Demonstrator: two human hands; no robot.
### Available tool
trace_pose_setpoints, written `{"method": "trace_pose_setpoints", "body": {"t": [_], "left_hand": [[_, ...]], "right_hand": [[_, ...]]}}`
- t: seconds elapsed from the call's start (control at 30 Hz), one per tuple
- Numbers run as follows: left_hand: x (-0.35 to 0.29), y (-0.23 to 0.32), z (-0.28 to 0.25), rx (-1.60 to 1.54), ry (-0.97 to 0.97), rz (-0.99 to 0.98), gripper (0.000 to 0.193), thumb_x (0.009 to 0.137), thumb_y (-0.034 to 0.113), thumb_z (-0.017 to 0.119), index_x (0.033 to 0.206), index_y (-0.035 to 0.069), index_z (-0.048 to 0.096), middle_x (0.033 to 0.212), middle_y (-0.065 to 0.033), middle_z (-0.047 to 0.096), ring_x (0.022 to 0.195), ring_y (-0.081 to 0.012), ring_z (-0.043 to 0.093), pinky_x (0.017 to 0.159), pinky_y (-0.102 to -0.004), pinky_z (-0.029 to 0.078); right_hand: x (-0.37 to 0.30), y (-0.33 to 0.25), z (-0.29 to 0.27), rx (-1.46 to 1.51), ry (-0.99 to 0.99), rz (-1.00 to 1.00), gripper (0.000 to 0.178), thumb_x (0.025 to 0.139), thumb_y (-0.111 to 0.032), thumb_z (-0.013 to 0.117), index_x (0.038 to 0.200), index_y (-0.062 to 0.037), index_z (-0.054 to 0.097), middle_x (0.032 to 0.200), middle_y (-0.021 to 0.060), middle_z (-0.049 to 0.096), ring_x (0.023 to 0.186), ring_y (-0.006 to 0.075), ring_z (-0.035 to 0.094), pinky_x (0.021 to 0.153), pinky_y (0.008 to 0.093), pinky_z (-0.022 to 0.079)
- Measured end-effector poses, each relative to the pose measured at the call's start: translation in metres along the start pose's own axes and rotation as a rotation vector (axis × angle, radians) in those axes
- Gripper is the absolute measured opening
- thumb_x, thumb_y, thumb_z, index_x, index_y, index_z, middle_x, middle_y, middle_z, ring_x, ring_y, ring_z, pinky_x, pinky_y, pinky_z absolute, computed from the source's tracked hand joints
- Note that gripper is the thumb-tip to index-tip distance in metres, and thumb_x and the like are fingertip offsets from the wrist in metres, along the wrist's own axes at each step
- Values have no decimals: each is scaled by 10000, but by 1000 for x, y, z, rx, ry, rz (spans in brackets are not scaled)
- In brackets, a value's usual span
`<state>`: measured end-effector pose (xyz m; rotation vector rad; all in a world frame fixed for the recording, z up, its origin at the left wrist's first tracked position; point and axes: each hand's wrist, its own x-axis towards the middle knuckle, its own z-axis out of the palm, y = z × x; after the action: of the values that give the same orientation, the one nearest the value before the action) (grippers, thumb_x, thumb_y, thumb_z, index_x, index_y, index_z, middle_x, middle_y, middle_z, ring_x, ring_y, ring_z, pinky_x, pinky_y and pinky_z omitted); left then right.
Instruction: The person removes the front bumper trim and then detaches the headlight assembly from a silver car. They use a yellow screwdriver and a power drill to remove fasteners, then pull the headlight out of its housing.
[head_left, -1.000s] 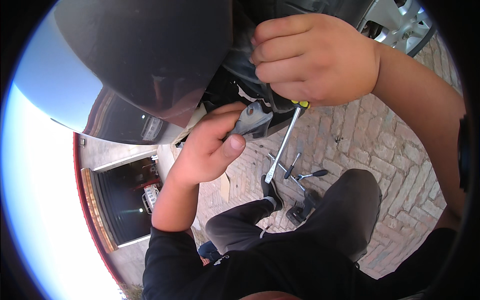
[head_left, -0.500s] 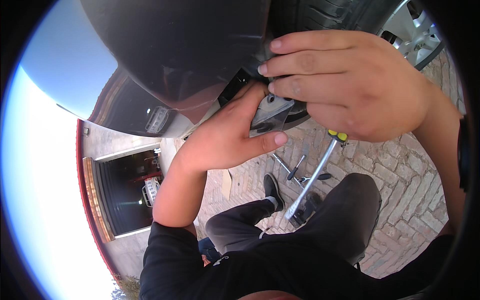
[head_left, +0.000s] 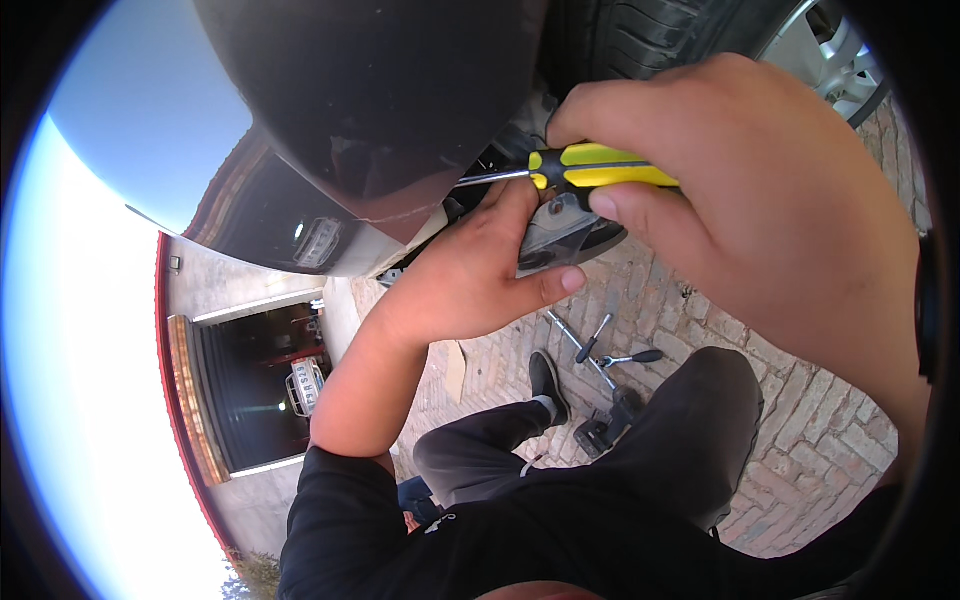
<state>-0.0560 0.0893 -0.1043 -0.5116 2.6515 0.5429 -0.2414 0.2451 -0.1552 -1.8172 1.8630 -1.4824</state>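
A screwdriver (head_left: 605, 166) with a yellow and black handle is gripped in my right hand (head_left: 770, 190). Its metal shaft points left into the dark gap beside the glossy dark bumper (head_left: 370, 90). Just below that shaft, my left hand (head_left: 460, 250) reaches up under the bumper's edge. Its fingers curl around a grey plastic flap (head_left: 560, 225) at the wheel arch, with the thumb stretched out along the flap's lower side. My left fingertips and the screwdriver's tip are hidden in the gap.
A black tyre (head_left: 650, 40) with a silver wheel (head_left: 845, 85) stands at the top right. On the brick paving (head_left: 800, 400) lie ratchet wrenches (head_left: 630, 357) and a black power tool (head_left: 610, 425), near my legs. A garage opening (head_left: 250, 380) is at the left.
The screwdriver, which hung down beneath my right hand, has swung up and now points left into the gap. My right fingers have closed around its handle. The left hand has barely shifted.
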Motion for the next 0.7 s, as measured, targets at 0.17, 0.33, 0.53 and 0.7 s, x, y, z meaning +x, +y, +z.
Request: {"method": "trace_pose_setpoints", "body": {"t": [0.17,0.33,0.53,0.7], "left_hand": [[-1,0,-4,-36,-173,-168,738,926,464,743,1376,-51,466,1246,-273,612,1165,-404,620,994,-431,497],[-2,4,-7,23,-129,-131,762,929,470,738,1401,-56,453,1241,-272,621,1168,-397,622,995,-428,499],[-1,5,-4,11,-127,-122,820,927,463,743,1447,-75,408,1263,-276,610,1179,-391,617,1007,-420,493],[5,-3,0,-28,-188,-129,753,918,422,762,1413,-46,439,1271,-278,601,1204,-403,595,1030,-417,476]], "right_hand": [[-1,1,9,34,-133,29,148,887,-195,693,965,-69,686,740,125,630,790,340,635,695,443,482],[13,6,16,-113,-136,-77,182,933,-234,675,999,-67,701,810,110,663,844,308,652,752,413,518],[5,-10,12,182,-12,77,257,1012,-291,621,1046,-53,713,907,101,687,846,267,678,768,388,535],[13,6,19,184,-178,105,253,1000,-278,623,1028,-49,728,893,108,705,829,278,700,733,398,547]]}}
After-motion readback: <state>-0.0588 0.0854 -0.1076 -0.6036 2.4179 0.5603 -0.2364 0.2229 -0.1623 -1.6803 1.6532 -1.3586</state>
